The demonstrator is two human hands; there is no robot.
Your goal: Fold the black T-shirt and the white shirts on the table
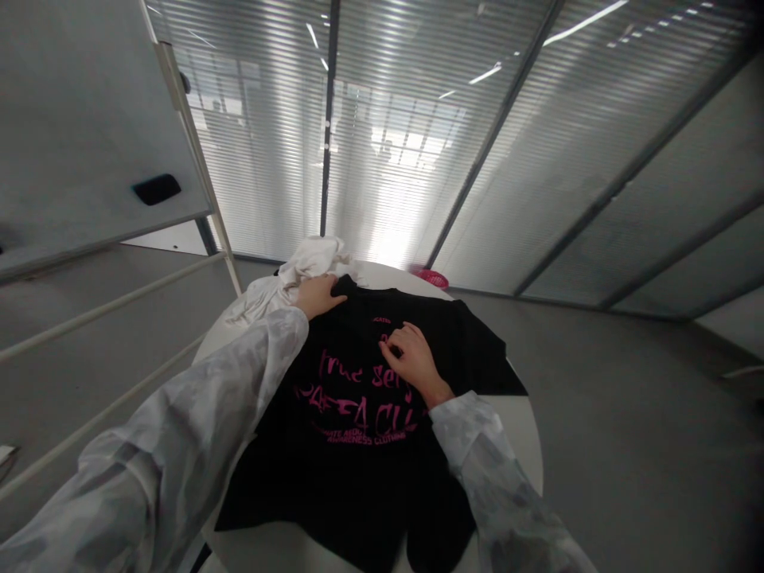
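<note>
The right hand [415, 360] rested on the chest of the black T-shirt [358, 469], among the pink letters. Its fingers were bent and the tips pressed into the cloth. I could not tell whether they pinched a fold between them or only pushed down on it. The left hand [319, 296] lay palm down at the far left shoulder of the shirt, near the collar. Its thumb was spread apart from the fingers and it clamped nothing that showed. In my judgement, this flat hand kept the corner of the shirt from sliding while the other hand worked on the middle.

The shirt was spread with the print upward on a round white table [520, 434]. It covered most of the top, and its near edge hung a little over the side toward the person. Both arms wore pale patterned sleeves.

A crumpled white garment [302, 267] lay at the far left edge of the table, touching the left hand and the shoulder of the shirt, so it crowded that corner. A small pink thing [434, 278] showed just behind the table; what it was I could not tell. A whiteboard [77, 135] on a frame stood at the left, and a glass wall with blinds [537, 143] rose behind.
</note>
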